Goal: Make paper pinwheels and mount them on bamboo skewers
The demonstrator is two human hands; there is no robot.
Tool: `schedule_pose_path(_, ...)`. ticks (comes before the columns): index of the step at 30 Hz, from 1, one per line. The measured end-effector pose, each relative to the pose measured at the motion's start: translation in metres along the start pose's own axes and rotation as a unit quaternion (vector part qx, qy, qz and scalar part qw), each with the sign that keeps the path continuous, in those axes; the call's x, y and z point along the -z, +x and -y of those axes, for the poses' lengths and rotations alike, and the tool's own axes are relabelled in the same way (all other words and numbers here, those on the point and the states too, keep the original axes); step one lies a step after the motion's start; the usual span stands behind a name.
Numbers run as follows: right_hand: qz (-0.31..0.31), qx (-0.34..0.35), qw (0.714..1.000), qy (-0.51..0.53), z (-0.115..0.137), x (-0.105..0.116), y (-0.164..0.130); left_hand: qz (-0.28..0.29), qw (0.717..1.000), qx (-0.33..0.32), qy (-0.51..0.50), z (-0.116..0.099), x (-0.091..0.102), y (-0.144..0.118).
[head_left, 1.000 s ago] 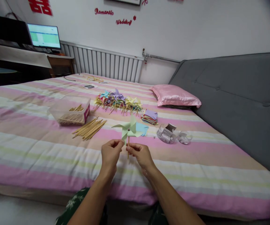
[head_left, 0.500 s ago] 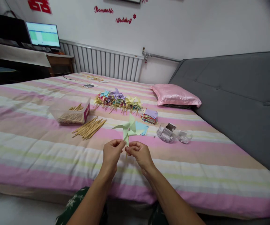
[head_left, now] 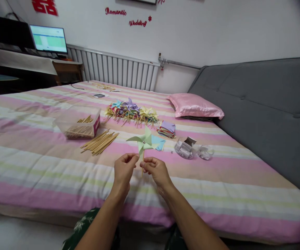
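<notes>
- Pale green pinwheel [head_left: 140, 141]: just beyond and above the fingertips of both hands.
- Right hand [head_left: 155, 170]: thumb and fingers pinching the stick [head_left: 142, 173], nearer to it.
- Left hand [head_left: 125, 168]: fingertips at the lower blade [head_left: 140, 152]; cannot tell whether gripping.
- Stick: long axis nearly upright, running down past the right fingertips.

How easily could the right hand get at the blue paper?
Probably yes: the blue paper lies just beyond the right hand, though the green pinwheel it holds partly hides the paper.
</notes>
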State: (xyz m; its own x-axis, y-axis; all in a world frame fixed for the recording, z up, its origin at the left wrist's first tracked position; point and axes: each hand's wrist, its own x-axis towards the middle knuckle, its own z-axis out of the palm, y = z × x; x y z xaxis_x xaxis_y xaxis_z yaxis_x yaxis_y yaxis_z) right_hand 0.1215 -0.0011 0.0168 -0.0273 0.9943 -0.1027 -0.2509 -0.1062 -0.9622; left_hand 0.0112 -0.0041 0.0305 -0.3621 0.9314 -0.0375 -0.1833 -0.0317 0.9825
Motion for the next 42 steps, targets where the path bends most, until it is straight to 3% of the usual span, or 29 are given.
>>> schedule_pose_path(5,-0.043,-0.010,0.999,0.025,0.000,0.003,0.003,0.034,0.998,0.009,0.055,0.006,0.001,0.000)
schedule_pose_path(10,-0.084,0.000,0.996,0.038,0.000,0.008,0.006,0.184,0.977,0.033,0.105,0.016,-0.003,-0.003)
schedule_pose_path(13,-0.077,0.003,0.996,0.042,0.001,0.007,0.005,0.226,0.969,0.025,0.096,0.020,-0.004,-0.003)
schedule_pose_path(25,-0.096,0.059,0.989,0.091,0.013,0.011,0.006,0.161,0.982,0.039,0.091,0.022,-0.004,0.000)
schedule_pose_path(34,-0.133,0.078,0.979,0.135,0.014,0.017,0.011,0.174,0.978,0.041,0.110,0.023,-0.005,-0.003)
schedule_pose_path(42,-0.115,0.060,0.979,0.155,0.014,0.018,0.012,0.168,0.979,0.048,0.106,0.020,-0.006,-0.004)
